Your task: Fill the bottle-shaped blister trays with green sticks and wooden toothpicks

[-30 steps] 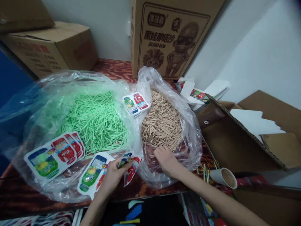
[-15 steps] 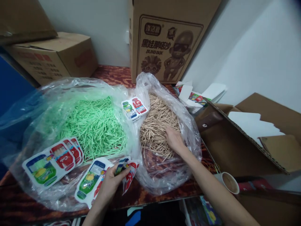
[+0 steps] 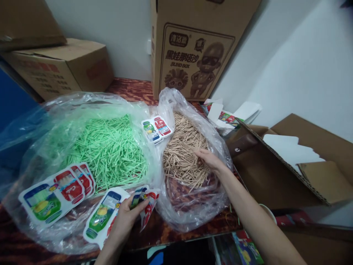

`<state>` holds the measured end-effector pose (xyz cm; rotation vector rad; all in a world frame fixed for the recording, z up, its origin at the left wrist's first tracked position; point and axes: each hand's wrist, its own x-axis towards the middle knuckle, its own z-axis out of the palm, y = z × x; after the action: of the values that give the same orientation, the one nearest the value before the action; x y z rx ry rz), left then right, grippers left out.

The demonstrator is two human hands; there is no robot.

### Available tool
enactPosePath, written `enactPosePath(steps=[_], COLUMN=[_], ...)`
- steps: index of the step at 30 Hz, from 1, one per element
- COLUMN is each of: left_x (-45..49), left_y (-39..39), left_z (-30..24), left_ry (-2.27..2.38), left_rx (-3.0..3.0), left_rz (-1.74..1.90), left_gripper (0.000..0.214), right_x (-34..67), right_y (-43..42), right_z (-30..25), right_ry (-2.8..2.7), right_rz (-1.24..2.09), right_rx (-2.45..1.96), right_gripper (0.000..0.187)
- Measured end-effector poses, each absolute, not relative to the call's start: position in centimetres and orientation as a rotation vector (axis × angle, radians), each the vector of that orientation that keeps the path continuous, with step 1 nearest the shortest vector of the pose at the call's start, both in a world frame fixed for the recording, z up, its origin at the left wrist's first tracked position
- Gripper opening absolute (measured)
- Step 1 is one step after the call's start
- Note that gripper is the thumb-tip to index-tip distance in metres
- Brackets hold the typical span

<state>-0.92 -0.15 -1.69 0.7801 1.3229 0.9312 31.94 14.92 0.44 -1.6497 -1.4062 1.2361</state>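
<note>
Bags [image 3: 190, 219] hold green sticks [image 3: 110, 151] and tan sticks [image 3: 183, 147]; left hand [image 3: 127, 213] pinches a packet [image 3: 149, 208]; right hand [image 3: 211, 161], grip unclear, has reached farther forward.

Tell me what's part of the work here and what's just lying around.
Seemingly in use:
printed packet, in the left hand
tan sticks, right hand at them
green sticks and other printed packets, nearby

Seemingly just lying about:
Blind Box carton, behind
red-printed carton, back left
open carton, right

There are two hands [image 3: 125, 214], one green stick heap [image 3: 114, 152] and one tan stick heap [image 3: 183, 149].
</note>
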Motion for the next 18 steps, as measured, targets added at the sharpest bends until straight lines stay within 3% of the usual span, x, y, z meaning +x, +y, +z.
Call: enactPosePath(steps=[11,18], left_x=[-0.92,-0.61], left_y=[-0.47,-0.51], left_z=[-1.0,-1.2], left_ry=[1.359,1.331], left_rx=[0.71,0.71], left_rz=[0.934,0.955], left_gripper=[0.03,0.03], right_x=[31.85,31.98], right_y=[15.18,15.24], right_z=[1.1,1.22], right_ry=[-1.133,-1.427], right_rz=[1.397,0.98], right_rx=[-1.487,-1.646], right_gripper=[0.026,0.007])
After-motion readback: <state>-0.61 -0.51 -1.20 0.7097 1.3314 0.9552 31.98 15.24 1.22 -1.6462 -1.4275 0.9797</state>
